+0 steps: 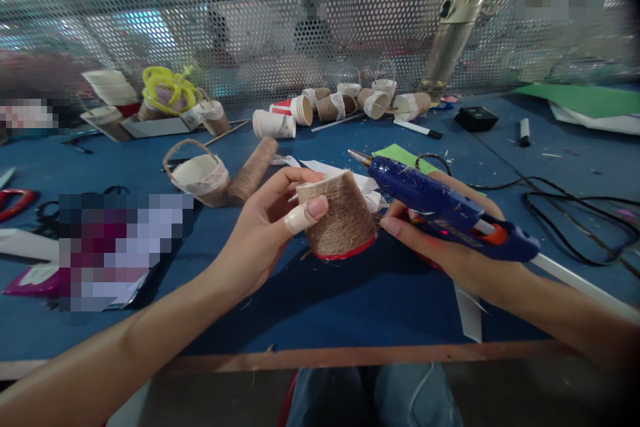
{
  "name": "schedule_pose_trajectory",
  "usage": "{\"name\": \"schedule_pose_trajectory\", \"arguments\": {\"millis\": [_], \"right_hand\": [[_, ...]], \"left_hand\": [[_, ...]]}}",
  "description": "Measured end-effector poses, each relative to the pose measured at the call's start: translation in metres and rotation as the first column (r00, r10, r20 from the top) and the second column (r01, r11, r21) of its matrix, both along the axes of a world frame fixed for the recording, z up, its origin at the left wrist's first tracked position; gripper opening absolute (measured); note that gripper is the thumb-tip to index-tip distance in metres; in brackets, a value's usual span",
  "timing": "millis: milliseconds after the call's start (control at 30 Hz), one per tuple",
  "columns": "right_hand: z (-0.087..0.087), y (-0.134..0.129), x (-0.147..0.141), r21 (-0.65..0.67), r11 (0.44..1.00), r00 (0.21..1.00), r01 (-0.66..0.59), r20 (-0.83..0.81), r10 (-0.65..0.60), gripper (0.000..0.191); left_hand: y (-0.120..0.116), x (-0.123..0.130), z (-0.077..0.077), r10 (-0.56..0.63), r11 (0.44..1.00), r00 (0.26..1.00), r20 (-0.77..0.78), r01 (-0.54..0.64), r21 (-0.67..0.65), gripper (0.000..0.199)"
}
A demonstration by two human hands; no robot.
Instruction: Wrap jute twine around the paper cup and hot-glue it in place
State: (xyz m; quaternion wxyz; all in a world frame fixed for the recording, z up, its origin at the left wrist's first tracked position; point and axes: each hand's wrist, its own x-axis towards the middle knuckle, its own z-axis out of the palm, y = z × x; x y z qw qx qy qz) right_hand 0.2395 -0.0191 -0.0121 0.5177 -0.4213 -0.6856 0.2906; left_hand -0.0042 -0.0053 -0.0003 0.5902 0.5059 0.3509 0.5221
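Note:
A paper cup wrapped in brown twine [343, 217] is tilted above the table, its red rim facing down. My left hand [273, 223] is closed around its left side, with a bandage-like wrap on the thumb. The blue glue gun [430, 200] lies across my right hand [455, 250], its metal nozzle pointing up and left, over the cup's upper right. A small red light shows near the handle. My right thumb and fingertips are close to the cup's lower right side; whether they pinch the twine end there I cannot tell.
A small twine basket [200, 177] and a twine roll [255, 167] lie to the left. Paper cups [275, 125] and several wrapped baskets line the back, near a bottle [447, 43]. A black cord [530, 213] curls at right; red-handled scissors [17, 203] lie far left.

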Motion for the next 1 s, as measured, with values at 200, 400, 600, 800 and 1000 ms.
{"name": "schedule_pose_trajectory", "arguments": {"millis": [200,400,600,800,1000], "right_hand": [[0.0006,-0.0019,-0.0023,-0.016,1.000,1.000,0.003,0.001,-0.003,0.016],[0.0018,-0.0017,-0.0015,0.024,1.000,1.000,-0.013,0.018,0.013,0.016],[0.0015,-0.0034,0.0036,0.073,0.997,0.994,-0.028,0.112,0.020,0.019],[-0.0056,-0.0013,0.0027,0.095,0.996,0.997,-0.005,0.074,-0.002,0.017],[-0.0054,0.0010,-0.0010,0.054,0.997,0.999,-0.046,0.005,0.046,0.018]], "left_hand": [[-0.0011,-0.0021,-0.0009,-0.016,1.000,1.000,-0.002,0.016,0.013,0.026],[-0.0012,-0.0044,-0.0026,-0.041,0.998,0.999,-0.002,0.041,0.038,0.025],[-0.0002,-0.0020,-0.0021,-0.037,0.999,0.999,0.023,0.037,0.020,0.026],[0.0023,-0.0025,-0.0047,-0.035,0.999,0.999,0.038,0.034,0.008,0.026],[0.0015,-0.0008,-0.0025,-0.067,0.997,0.995,0.072,0.070,-0.042,0.020]]}}
